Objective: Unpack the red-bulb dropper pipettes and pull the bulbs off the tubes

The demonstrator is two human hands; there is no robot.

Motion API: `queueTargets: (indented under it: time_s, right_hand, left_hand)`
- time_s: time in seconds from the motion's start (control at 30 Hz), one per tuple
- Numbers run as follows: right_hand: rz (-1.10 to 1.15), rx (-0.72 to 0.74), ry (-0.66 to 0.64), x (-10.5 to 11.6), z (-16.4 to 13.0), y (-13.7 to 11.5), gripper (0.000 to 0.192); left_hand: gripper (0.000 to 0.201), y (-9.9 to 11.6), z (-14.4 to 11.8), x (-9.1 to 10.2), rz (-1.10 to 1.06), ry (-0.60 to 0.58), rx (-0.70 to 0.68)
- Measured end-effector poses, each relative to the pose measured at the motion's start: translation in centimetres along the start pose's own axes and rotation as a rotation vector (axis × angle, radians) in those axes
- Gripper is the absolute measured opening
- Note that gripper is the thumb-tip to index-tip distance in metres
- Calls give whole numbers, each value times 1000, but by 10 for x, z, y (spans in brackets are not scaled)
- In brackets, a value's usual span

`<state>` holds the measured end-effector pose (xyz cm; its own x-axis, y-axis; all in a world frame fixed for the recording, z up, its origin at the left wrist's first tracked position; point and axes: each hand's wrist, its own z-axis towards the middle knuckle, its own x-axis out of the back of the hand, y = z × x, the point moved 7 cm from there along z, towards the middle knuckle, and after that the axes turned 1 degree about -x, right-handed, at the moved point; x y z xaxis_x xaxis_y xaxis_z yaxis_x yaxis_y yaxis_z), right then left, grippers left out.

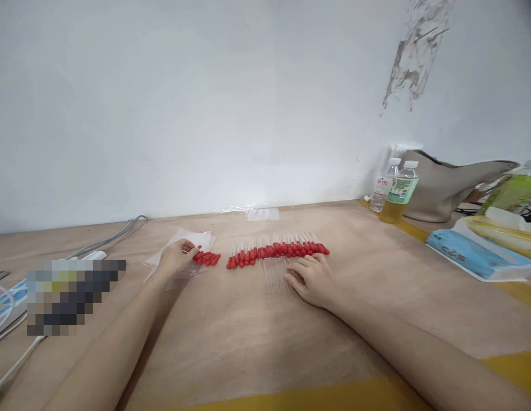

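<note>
1. Watching from my end: the left hand (175,258) is over on the left with its fingers curled, thumb and fingertips right at the loose red bulbs (208,259). Looks like a pinch, but I can't tell if one is actually held.
2. Those bulbs sit in a little pile at the right edge of a clear plastic bag (200,238) lying flat on the desk (231,348).
3. Mid-desk I've got a long row of droppers (278,250), red ends toward me, clear stems toward the wall (231,108).
4. The right hand (313,281) rests at the near side of that row, fingers bent, thumb side by some clear tubes (274,278). Can't tell from here whether it's gripping any.
5. Off right: two bottles (403,191) by a grey bag (437,191), plus a blue tissue pack (473,257) nearer me.
</note>
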<state>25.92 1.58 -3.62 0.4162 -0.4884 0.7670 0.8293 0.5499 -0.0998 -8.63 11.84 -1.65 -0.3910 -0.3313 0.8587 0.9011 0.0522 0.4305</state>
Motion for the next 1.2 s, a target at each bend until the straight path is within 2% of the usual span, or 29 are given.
queueTargets:
  time_s: [0.1,0.2,0.27,0.33,0.47,0.6,0.8,0.97,1.1,1.2]
  right_hand:
    - [-7,16,-5,0,0,-2,23]
    - [0,17,-12,-1,0,-2,25]
    - [13,15,-20,-1,0,-2,25]
    - [31,12,-30,-3,0,-2,26]
    - [51,5,-38,-3,-1,-2,29]
    - [70,-8,-37,-2,-1,-2,30]
    - [110,-34,-38,-2,1,1,22]
    - [110,-30,-51,-2,1,2,24]
    - [143,-55,-60,-2,0,3,26]
    - [160,-69,-30,-2,0,6,26]
  left_hand:
    - [29,4,-2,3,73,-11,-10]
    - [34,15,-4,15,110,112,-39]
    - [32,31,-10,20,124,205,-101]
    - [27,54,-19,19,141,254,-224]
    - [20,98,-44,0,143,176,-457]
    - [21,115,-61,-21,72,114,-536]
    - [25,120,-67,-39,34,117,-582]
    - [23,111,-58,-50,-48,97,-470]
    - [22,101,-54,-45,-114,181,-318]
    - [21,99,-61,-34,-170,273,-292]
